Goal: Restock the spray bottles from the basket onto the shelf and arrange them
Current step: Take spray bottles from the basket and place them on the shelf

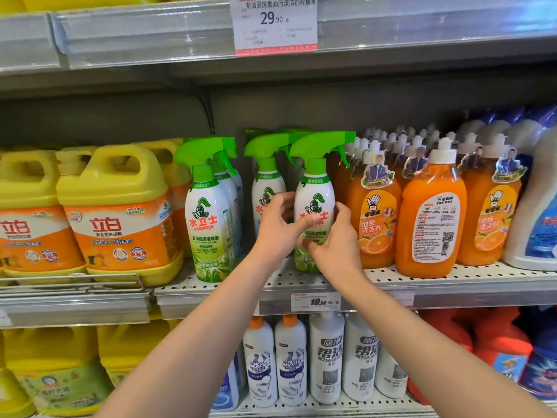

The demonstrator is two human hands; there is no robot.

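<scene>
Several white spray bottles with green trigger heads stand on the middle shelf [229,289]. The front right bottle [315,188] stands upright at the shelf's front edge. My left hand [278,226] wraps its left side, thumb across the label. My right hand [334,236] grips its right side and lower front. Just behind to the left is another spray bottle [266,182], partly hidden by my left hand. A third spray bottle [209,218] stands apart further left, with more behind it. No basket is in view.
Yellow and orange detergent jugs [120,218] fill the shelf to the left. Orange floor-cleaner bottles [431,218] crowd close on the right. A gap lies between the left spray bottle and the held one. White bottles [327,357] sit on the shelf below.
</scene>
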